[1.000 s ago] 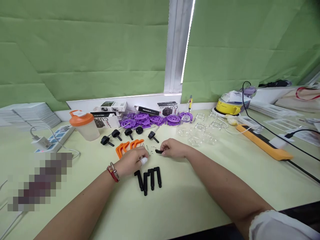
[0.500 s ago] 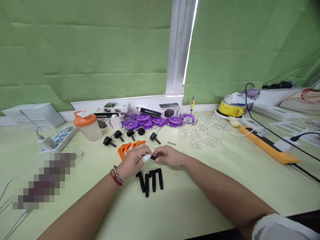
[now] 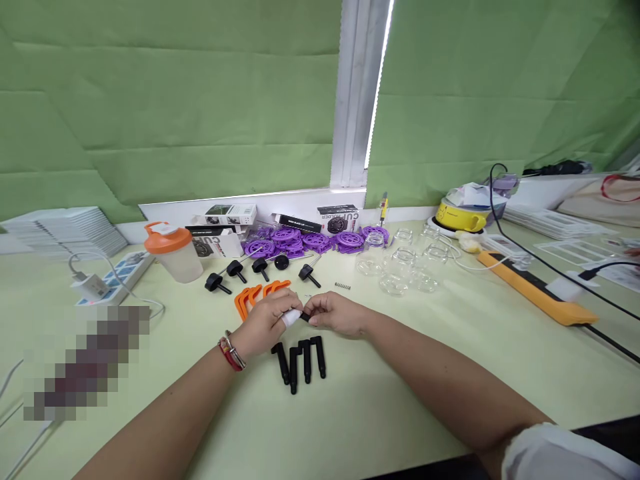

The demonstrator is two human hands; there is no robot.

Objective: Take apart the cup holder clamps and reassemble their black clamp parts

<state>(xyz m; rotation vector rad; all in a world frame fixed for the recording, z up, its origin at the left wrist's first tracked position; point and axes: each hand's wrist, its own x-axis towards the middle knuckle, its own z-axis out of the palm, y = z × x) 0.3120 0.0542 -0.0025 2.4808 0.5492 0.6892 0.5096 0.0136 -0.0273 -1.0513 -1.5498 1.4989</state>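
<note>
Above the middle of the table, my left hand (image 3: 270,317) and my right hand (image 3: 334,312) meet with closed fingers around a small black plastic part (image 3: 305,317), mostly hidden by the fingers. White wrapping (image 3: 291,318) covers a digit of my left hand. Just below lie several black L-shaped handles (image 3: 307,360). Orange curved pieces (image 3: 245,300) are partly behind my left hand. Farther back are several black knobs with metal rods (image 3: 261,268). A coil spring (image 3: 343,286) lies beyond my right hand.
Purple wheel-like parts (image 3: 313,243) and cup holder boxes (image 3: 340,220) line the back. Clear plastic pieces (image 3: 395,283) lie right of centre. An orange-lidded shaker (image 3: 175,250) stands left, near a power strip (image 3: 125,277). An orange power strip (image 3: 535,287) lies right. Another person's hand (image 3: 634,253) shows at the right edge.
Both hands stay almost still around the black part. The view has shifted very slightly, and another person's hand now shows at the far right edge.
</note>
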